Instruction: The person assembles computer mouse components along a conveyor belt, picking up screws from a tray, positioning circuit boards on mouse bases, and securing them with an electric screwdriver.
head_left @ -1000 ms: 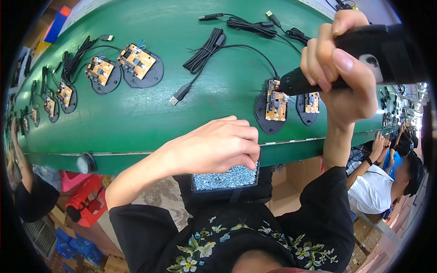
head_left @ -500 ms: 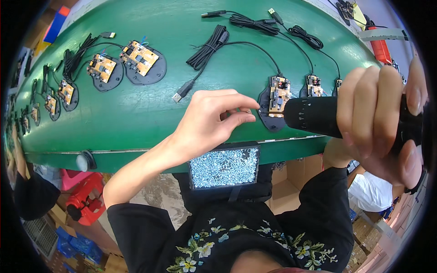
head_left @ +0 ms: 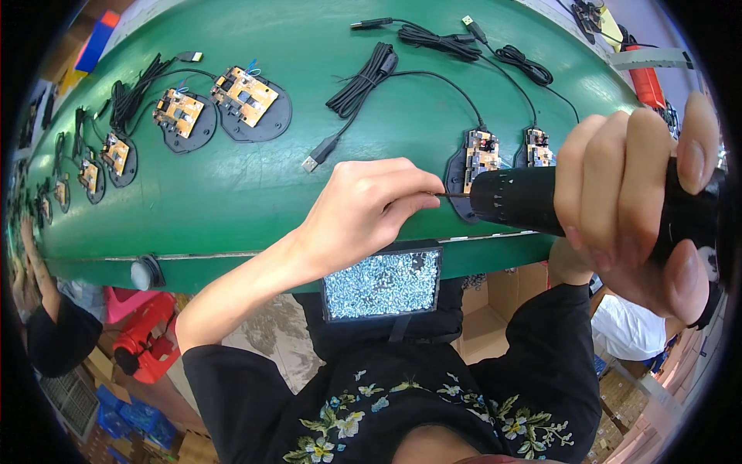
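Green belt (head_left: pixel 255 185); hands meet, perhaps screw, at screwdriver (head_left: pixel 533 203).

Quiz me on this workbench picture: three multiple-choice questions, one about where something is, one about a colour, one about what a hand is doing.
1. Where is the tray of screws?
A. at the near edge of the belt, before the person
B. at the far side
C. on the floor

2. What colour is the belt?
A. grey
B. green
C. blue

3. What is the right hand doing?
A. resting open
B. holding a cable
C. gripping a black electric screwdriver

Answers: 1 A, it sits just below the left hand. 2 B, its surface is green throughout. 3 C, the fingers wrap its barrel.
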Tool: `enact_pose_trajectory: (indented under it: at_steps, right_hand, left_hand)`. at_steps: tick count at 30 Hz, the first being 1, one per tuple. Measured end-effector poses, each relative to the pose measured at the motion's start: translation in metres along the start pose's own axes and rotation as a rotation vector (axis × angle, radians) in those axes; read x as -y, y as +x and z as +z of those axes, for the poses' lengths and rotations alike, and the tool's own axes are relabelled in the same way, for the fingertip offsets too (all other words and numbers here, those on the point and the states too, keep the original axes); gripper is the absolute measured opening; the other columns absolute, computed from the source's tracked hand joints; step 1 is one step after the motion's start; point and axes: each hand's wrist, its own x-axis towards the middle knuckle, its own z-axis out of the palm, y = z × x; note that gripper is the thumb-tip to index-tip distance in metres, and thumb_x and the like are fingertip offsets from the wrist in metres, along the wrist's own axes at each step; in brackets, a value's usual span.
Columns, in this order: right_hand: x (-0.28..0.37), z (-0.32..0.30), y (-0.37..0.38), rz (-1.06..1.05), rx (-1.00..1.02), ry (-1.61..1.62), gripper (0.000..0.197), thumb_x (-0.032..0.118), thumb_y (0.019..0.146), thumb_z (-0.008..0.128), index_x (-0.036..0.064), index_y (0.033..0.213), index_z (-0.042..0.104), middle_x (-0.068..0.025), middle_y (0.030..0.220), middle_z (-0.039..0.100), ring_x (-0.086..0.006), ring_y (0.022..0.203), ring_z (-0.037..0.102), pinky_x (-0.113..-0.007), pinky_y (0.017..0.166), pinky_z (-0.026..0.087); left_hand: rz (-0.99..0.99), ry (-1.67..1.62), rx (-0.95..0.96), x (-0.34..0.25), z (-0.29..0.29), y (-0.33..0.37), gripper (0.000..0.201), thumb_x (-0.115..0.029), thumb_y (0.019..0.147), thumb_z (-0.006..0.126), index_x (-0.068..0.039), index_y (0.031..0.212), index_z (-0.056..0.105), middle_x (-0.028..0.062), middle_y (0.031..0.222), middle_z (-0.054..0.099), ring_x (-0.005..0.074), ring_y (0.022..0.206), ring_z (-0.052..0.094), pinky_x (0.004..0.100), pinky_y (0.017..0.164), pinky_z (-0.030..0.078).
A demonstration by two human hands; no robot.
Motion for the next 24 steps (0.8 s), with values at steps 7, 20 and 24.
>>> enact_pose_trajectory:
  at_steps: [7,20,24]
  right_hand:
    - [0.011,0.003,0.007,0.019,0.013,-0.052,0.052,0.021,0.081,0.075,0.0092,0.12,0.042,0.0048,0.069,0.06,-0.0077,0.053,0.063,-0.021,0.053,0.053]
    - [-0.002,0.021,0.02,0.168,0.112,-0.065,0.05,0.018,0.084,0.078,0.011,0.12,0.044,0.0024,0.072,0.061,-0.011,0.052,0.061,-0.025,0.05,0.051]
    - [-0.005,0.027,0.022,0.216,0.194,-0.038,0.05,0.016,0.084,0.079,0.0113,0.119,0.044,0.0018,0.073,0.061,-0.0117,0.051,0.06,-0.026,0.05,0.05]
  left_hand:
    - [0.044,0.123,0.056,0.0,-0.012,-0.003,0.016,0.004,0.083,0.076,0.001,0.098,0.071,0.0117,0.084,0.07,0.0247,0.071,0.07,0.0324,0.059,0.054]
    - [0.199,0.266,0.084,0.007,-0.024,-0.015,0.022,0.003,0.079,0.078,-0.001,0.098,0.069,0.0096,0.085,0.069,0.0267,0.073,0.069,0.0363,0.062,0.054]
    - [0.236,0.292,0.07,0.01,-0.027,-0.02,0.024,0.001,0.076,0.08,-0.004,0.097,0.07,0.0073,0.084,0.07,0.0244,0.073,0.069,0.0356,0.063,0.054]
